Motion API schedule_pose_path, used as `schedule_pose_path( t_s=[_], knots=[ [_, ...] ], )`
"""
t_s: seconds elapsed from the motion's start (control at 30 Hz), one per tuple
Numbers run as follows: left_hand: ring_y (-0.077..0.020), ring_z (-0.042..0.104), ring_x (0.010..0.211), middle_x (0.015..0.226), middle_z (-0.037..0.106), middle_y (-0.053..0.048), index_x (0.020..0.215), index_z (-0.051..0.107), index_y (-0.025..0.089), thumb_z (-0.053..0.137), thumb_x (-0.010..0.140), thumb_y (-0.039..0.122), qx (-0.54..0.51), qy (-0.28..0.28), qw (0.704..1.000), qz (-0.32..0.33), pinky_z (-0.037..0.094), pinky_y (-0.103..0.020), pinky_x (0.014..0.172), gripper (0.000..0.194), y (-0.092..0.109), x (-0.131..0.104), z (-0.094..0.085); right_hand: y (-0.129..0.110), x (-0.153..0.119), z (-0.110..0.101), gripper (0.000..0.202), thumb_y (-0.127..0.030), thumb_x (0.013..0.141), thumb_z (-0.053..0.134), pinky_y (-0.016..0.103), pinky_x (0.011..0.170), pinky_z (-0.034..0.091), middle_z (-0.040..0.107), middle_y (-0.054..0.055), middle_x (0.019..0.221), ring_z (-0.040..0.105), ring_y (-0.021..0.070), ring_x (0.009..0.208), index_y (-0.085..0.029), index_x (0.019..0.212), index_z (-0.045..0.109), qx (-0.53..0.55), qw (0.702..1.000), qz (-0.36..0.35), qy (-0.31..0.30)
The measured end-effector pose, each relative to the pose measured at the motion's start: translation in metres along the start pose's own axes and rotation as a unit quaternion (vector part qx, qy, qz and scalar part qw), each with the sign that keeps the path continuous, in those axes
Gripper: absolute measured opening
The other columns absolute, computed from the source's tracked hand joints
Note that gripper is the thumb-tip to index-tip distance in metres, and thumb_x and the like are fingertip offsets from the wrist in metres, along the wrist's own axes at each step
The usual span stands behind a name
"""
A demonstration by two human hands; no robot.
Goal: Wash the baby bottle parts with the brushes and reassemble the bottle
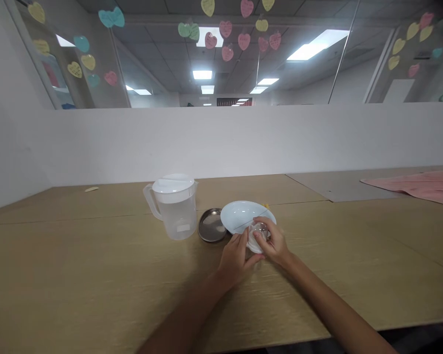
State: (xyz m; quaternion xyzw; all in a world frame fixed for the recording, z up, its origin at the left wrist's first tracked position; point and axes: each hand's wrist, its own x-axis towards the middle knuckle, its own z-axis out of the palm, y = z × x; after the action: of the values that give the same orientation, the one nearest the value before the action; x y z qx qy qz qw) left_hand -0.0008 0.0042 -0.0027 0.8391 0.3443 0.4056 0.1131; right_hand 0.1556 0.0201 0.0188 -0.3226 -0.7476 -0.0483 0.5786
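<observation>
A small clear and white container (257, 238) is between my two hands, at the near edge of a white bowl (239, 212). Around its left and lower side my left hand (238, 255) is wrapped, with the thumb stretched under it. My right hand (275, 242) grips the container from the right, fingers over its top. What lies inside it cannot be made out. Left of the bowl, a round metal dish (212, 226) sits on the table. Beside the dish stands a clear plastic pitcher (179, 214) with a white lid and a handle on its left.
The wooden table (96, 275) runs up to a white wall. A pink cloth (421, 187) lies at the far right on a grey sheet (317, 184). A small pale piece (91, 189) rests at the back left. Something yellow (266, 206) shows behind the bowl.
</observation>
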Motion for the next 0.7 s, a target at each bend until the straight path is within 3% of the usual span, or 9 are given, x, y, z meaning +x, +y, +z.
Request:
schedule_pose_path(
  t_s=[0.33, 0.7],
  knots=[
    [-0.0253, 0.057, 0.098, 0.105, 0.063, -0.011, 0.134, 0.039, 0.015, 0.056, 0.081, 0.054, 0.007, -0.006, 1.000, -0.022, 0.048, -0.040, 0.085, 0.068, 0.0023, 0.0002, -0.0020, -0.0018, -0.0019, 0.0028, 0.023, -0.028, 0.082, 0.055, 0.031, 0.071, 0.054, 0.069, 0.007, 0.093, 0.066, 0.0207, 0.084, -0.020, 0.103, 0.058, 0.015, 0.999, 0.015, 0.038],
    [-0.0257, 0.057, 0.102, 0.109, 0.062, -0.012, 0.134, 0.038, 0.015, 0.056, 0.081, 0.053, 0.020, 0.010, 1.000, 0.000, 0.049, -0.040, 0.087, 0.068, 0.0002, -0.0001, -0.0026, 0.0022, -0.0050, 0.0058, 0.030, -0.023, 0.079, 0.058, 0.034, 0.077, 0.055, 0.068, 0.009, 0.098, 0.065, 0.0220, 0.091, -0.020, 0.109, 0.056, 0.004, 0.997, -0.044, 0.069]
  ],
)
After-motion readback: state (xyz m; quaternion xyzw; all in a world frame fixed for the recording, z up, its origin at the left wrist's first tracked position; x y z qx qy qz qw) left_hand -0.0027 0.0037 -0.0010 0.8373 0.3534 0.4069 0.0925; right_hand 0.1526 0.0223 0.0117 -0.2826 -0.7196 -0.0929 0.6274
